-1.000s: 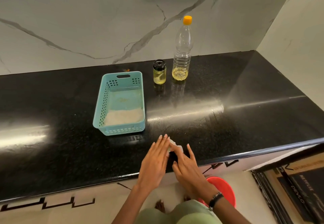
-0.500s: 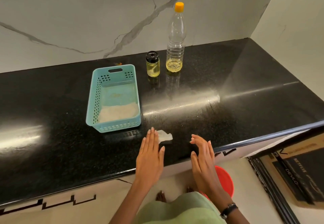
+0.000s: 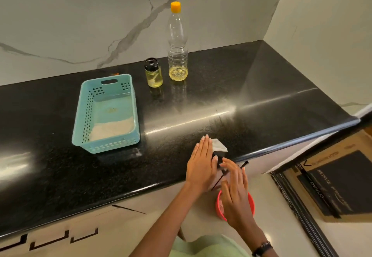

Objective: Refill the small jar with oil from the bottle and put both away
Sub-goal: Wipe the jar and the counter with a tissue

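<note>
- Desk (image 3: 261, 95), black and glossy, carries everything.
- Basket (image 3: 80, 116), teal, sits left of centre.
- Oil bottle (image 3: 178, 55) stands upright, capped, at the back wall, far beyond both hands.
- Small jar (image 3: 153, 73), lidded, stands just left of the bottle.
- Left hand (image 3: 201, 164), nearer the jar, lies flat with straight fingers beside a crumpled tissue (image 3: 219, 146); right hand (image 3: 234, 192) hovers spread, holding nothing.

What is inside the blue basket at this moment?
The blue basket holds no jar or bottle. Its floor shows a pale patch at the near end, maybe paper or glare, and a small yellowish mark mid-floor. The near wall hides the floor strip right behind it.
</note>
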`<action>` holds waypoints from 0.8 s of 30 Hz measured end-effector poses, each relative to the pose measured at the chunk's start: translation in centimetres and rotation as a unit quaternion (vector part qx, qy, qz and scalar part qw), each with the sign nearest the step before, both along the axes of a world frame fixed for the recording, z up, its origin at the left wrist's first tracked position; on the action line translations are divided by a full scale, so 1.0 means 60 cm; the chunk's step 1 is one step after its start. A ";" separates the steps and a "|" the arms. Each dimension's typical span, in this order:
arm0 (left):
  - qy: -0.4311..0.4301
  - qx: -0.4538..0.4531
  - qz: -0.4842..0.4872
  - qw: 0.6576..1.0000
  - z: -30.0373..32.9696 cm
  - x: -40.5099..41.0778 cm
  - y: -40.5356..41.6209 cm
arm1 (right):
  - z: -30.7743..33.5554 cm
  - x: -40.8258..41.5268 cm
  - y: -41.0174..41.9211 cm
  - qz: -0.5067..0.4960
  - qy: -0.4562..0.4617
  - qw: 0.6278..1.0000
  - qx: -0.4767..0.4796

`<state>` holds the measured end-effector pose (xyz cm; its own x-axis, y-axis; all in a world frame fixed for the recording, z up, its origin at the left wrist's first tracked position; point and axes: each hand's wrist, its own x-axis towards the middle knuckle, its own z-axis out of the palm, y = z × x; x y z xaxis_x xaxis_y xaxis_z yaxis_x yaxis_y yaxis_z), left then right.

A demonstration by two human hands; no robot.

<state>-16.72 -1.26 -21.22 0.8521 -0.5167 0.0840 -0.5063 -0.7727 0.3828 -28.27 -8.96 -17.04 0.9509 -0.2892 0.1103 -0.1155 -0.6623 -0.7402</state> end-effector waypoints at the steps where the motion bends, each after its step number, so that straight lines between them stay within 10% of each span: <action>1: 0.002 0.002 0.006 1.000 0.006 0.011 -0.018 | 0.002 -0.011 -0.011 -0.003 0.010 1.000 -0.006; 17: -0.118 -0.173 -0.046 0.977 -0.010 -0.082 -0.078 | 0.011 -0.147 -0.149 -0.036 0.028 0.998 0.033; 24: 0.301 -0.358 0.160 0.869 0.015 -0.230 -0.213 | -0.017 -0.141 -0.202 -0.001 0.050 0.994 0.096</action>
<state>-30.54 -14.05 -20.29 0.9437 -0.2439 -0.2237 0.1485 -0.2918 0.9449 -36.74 -21.10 -18.04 0.9539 -0.2973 -0.0410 -0.1951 -0.5103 -0.8376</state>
